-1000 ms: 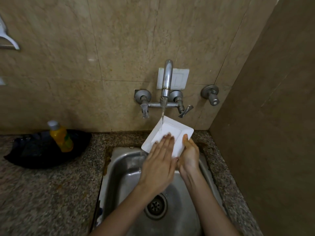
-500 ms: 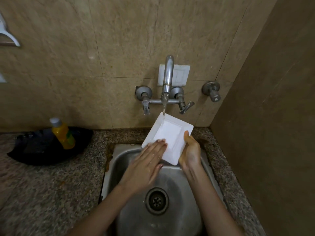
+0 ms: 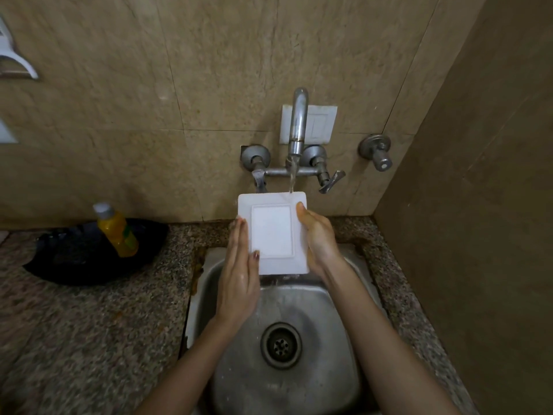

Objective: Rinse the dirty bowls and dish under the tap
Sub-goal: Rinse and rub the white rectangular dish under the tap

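Observation:
A white rectangular dish (image 3: 272,232) is held upright over the steel sink (image 3: 338,313), its underside facing me, its top right corner under the running stream from the tap (image 3: 297,127). My left hand (image 3: 239,271) lies along the dish's left edge with straight fingers and the thumb on its lower left face. My right hand (image 3: 317,238) grips the right edge, thumb on the face near the top, fingers hidden behind the dish. Water drips off the bottom edge into the sink.
A black pan (image 3: 92,253) with a yellow soap bottle (image 3: 116,230) in it sits on the granite counter (image 3: 89,324) to the left. Tap handles (image 3: 329,178) and a separate valve (image 3: 378,154) stick out of the tiled wall. A side wall closes the right.
The dish has been turned from a tilted diamond to square and upright. My left hand has slid off its face to the left edge. The view has moved closer.

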